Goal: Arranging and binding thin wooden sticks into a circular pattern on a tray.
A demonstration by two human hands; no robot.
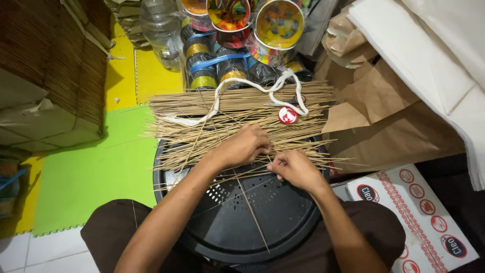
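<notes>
Seated, with a round black perforated plastic tray (283, 227) upside down across your lap as a work surface.

A loose sheaf of thin tan bamboo sticks (202, 134) lies crosswise over the far rim of the tray, spilling onto the green foam floor mat (96, 177). A second, tidier bundle sits just behind it, with a white cord (242, 83) looped over it. A small red and white round tag (288, 115) rests on the sticks. One single stick (250, 207) runs toward you across the tray, at an angle to the rest.

Step in hand, as judged: sorting or picking sticks from the pile. Do it well by keeping the sheaf flat and parallel, pressing with one hand while the other draws. Lift only one or a few at a time so the others do not fan out or slide off the rim.

Grip: your left hand (245, 146) lies palm down on the sticks, fingers curled into the pile, pressing rather than clasping. Your right hand (295, 169) is nearly closed, thumb and forefinger pinching a few sticks at the near edge of the sheaf.

Behind: black tape rolls with yellow bands (212, 65), colourful tins (278, 23), brown paper bags (384, 116) to the right.
</notes>
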